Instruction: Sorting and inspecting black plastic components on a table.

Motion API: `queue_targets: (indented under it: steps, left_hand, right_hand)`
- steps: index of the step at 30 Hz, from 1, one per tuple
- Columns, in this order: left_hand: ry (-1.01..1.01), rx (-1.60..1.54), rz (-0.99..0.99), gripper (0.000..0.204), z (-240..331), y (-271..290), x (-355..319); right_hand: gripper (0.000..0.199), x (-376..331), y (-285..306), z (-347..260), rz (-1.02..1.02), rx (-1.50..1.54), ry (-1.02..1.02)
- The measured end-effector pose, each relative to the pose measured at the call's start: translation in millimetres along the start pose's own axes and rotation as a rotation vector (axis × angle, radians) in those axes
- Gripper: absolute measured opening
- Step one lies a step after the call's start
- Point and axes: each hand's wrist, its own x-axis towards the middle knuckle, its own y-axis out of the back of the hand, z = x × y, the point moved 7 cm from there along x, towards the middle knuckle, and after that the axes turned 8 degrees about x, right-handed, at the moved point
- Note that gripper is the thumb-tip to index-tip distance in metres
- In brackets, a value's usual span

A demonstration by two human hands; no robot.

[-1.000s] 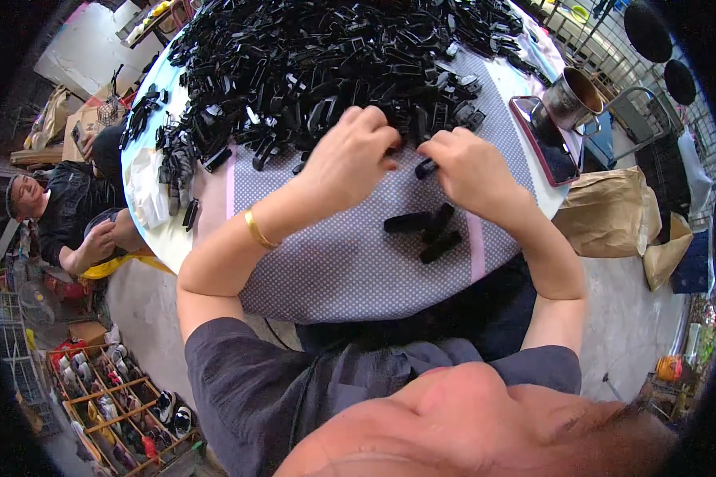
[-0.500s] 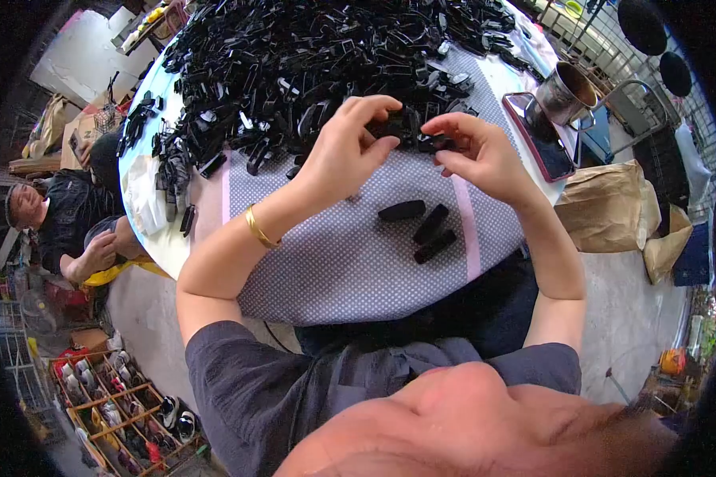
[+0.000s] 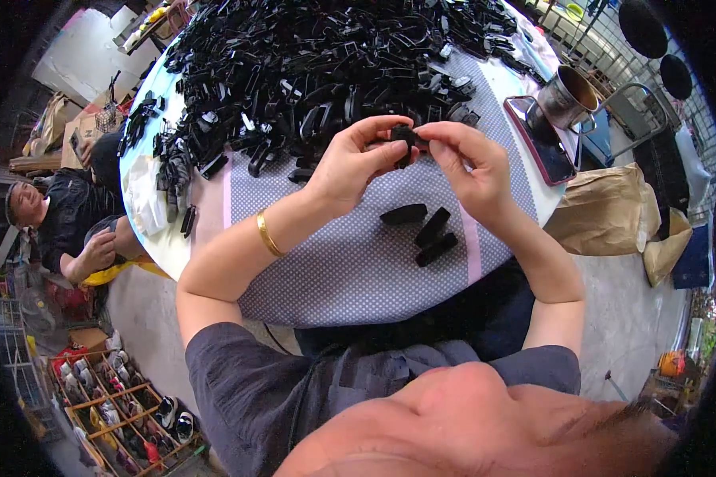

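A small black part (image 3: 405,137), its exact kind unclear, is held up between my two hands. My left hand (image 3: 350,165) grips it between thumb and fingers from the left. At its right end, the thumb and fingertips of my right hand (image 3: 473,165) pinch together; they hide whether that hand holds the same part or a separate tiny piece. Beyond both hands spreads a big heap of black plastic pieces (image 3: 294,63), some with shiny faces. Closer to me, three separate black pieces lie on the dotted grey cloth (image 3: 318,270): a curved one (image 3: 403,214) and two straighter ones (image 3: 435,238).
A phone (image 3: 539,139) and a metal mug (image 3: 566,97) stand at the table's right. White cloth gloves (image 3: 143,195) lie near the left edge. Another person (image 3: 71,215) sits on the left. A brown paper bag (image 3: 605,211) is beside the table, and a shoe rack (image 3: 123,405) stands lower left.
My hands have come together, the right moving left and the left shifting slightly right and down. They now meet at the black part. The three loose pieces lie as before.
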Motion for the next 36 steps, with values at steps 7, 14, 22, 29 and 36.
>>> queue_targets:
  steps: [7, 14, 22, 29, 36]
  left_hand:
    - [-0.137, 0.138, 0.069, 0.032, 7, 3, -1]
    - [-0.102, 0.29, 0.101, 0.035, 12, 2, -7]
    - [-0.164, 0.342, 0.089, 0.035, 10, 2, -5]
    - [-0.183, 0.176, 0.113, 0.029, 15, -4, -6]
    - [-0.135, 0.134, -0.019, 0.027, 12, -5, -1]
  right_hand:
    - [0.033, -4, -2, 8, 0.106, 0.081, -0.052]
    - [0.033, -7, -5, 19, 0.122, 0.211, -0.17]
    - [0.028, -3, -5, 8, 0.08, -0.044, -0.017]
    - [0.027, -3, -7, -9, 0.092, -0.37, 0.221]
    - [0.028, -6, -12, 31, -0.177, -0.18, -0.234]
